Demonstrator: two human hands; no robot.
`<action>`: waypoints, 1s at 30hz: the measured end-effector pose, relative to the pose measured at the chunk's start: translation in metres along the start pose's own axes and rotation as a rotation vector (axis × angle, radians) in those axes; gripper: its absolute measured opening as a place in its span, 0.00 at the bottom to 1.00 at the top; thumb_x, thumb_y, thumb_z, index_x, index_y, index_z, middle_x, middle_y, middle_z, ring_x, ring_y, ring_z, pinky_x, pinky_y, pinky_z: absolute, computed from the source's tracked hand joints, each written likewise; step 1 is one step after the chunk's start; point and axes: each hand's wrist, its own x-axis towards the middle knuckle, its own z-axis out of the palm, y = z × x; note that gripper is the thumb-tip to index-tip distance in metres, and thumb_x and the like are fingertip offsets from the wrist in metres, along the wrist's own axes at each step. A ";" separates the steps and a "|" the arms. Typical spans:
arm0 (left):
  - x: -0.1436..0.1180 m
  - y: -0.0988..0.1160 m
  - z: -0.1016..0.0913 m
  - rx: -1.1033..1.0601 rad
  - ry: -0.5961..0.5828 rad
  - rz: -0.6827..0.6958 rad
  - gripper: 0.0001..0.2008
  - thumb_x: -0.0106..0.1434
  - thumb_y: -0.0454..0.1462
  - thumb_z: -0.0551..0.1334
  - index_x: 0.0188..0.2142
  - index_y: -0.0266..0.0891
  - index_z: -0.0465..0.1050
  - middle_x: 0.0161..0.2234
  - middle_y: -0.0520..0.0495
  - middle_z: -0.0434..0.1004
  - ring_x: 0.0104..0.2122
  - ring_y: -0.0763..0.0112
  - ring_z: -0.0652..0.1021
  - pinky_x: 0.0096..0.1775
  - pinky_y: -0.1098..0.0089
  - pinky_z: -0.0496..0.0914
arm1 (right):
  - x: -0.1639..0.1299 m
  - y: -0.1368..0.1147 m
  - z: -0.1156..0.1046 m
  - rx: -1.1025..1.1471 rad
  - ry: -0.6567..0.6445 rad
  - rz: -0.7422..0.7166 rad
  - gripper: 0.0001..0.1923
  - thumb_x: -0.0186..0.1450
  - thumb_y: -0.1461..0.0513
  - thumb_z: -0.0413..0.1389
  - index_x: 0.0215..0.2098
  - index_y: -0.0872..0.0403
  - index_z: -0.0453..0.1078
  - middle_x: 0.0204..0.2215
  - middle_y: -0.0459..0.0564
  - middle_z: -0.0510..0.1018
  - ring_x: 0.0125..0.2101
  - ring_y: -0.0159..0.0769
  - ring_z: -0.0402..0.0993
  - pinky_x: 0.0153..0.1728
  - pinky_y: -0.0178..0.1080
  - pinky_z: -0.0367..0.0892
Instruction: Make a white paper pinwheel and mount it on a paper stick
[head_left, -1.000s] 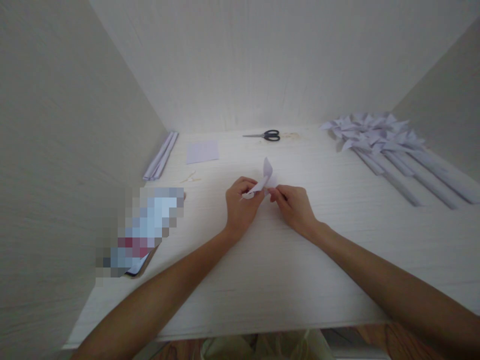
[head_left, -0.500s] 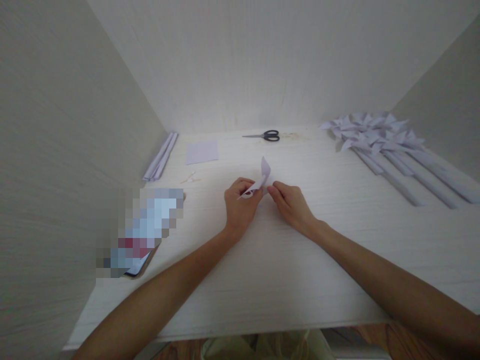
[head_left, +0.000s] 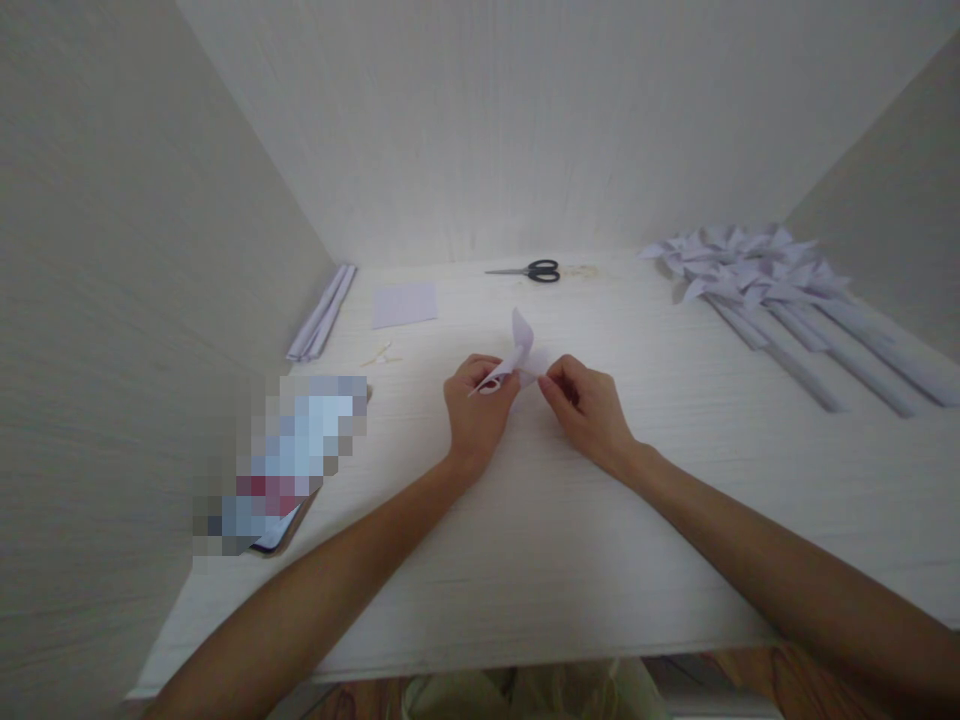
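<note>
Pinwheel (head_left: 521, 332) (pale-lilac curled paper) pinched in L hand (head_left: 478, 412) over white wood-grain table (head_left: 495, 570); R hand (head_left: 586, 405) narrow nr its edge, can't tell if gripping. 1 hard tug could tear it.

Left forearm (head_left: 322, 590) and right forearm (head_left: 772, 545) bare along all the length in view, smooth in outline, narrowing to slim wrists; left hand (head_left: 480, 415) and right hand (head_left: 592, 405) likewise bare, fingers slender. Clothing (head_left: 465, 695) seen only at the bottom edge: pale, khaki-to-cream cloth in loose, soft folds (exact shade uncertain, light is dim), with thin lighter lines near the middle, cords or creases, cannot tell which.
</note>
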 end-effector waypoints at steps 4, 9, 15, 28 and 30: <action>0.000 0.001 0.000 -0.004 -0.006 -0.010 0.02 0.46 0.33 0.60 0.20 0.36 0.69 0.22 0.53 0.68 0.22 0.78 0.68 0.24 0.77 0.62 | 0.000 0.001 0.001 -0.049 -0.023 -0.014 0.10 0.61 0.60 0.45 0.22 0.55 0.58 0.15 0.43 0.62 0.15 0.26 0.54 0.19 0.31 0.48; 0.000 0.003 0.000 -0.007 -0.009 -0.022 0.03 0.47 0.34 0.60 0.20 0.36 0.69 0.21 0.53 0.68 0.21 0.79 0.68 0.24 0.77 0.62 | 0.001 0.000 0.001 -0.110 -0.070 -0.003 0.13 0.62 0.58 0.43 0.23 0.55 0.58 0.14 0.43 0.62 0.16 0.27 0.56 0.19 0.31 0.48; 0.000 0.002 0.000 -0.014 -0.028 -0.005 0.03 0.46 0.34 0.61 0.20 0.36 0.69 0.22 0.53 0.68 0.22 0.78 0.68 0.25 0.77 0.63 | 0.002 -0.001 0.001 -0.095 -0.105 0.026 0.15 0.63 0.60 0.40 0.20 0.54 0.56 0.14 0.44 0.63 0.16 0.28 0.58 0.19 0.31 0.49; 0.001 0.002 0.000 -0.027 -0.017 0.010 0.04 0.46 0.33 0.61 0.18 0.36 0.68 0.22 0.53 0.67 0.22 0.79 0.68 0.24 0.77 0.62 | 0.000 0.002 0.002 -0.049 -0.009 -0.039 0.12 0.61 0.57 0.47 0.23 0.55 0.61 0.15 0.44 0.65 0.16 0.26 0.56 0.19 0.31 0.50; 0.001 0.002 0.000 -0.025 -0.021 0.019 0.04 0.46 0.33 0.61 0.18 0.36 0.68 0.22 0.53 0.67 0.22 0.79 0.68 0.24 0.77 0.62 | 0.000 0.002 0.002 -0.041 0.003 -0.041 0.12 0.61 0.57 0.47 0.23 0.55 0.61 0.15 0.43 0.65 0.16 0.26 0.56 0.19 0.31 0.50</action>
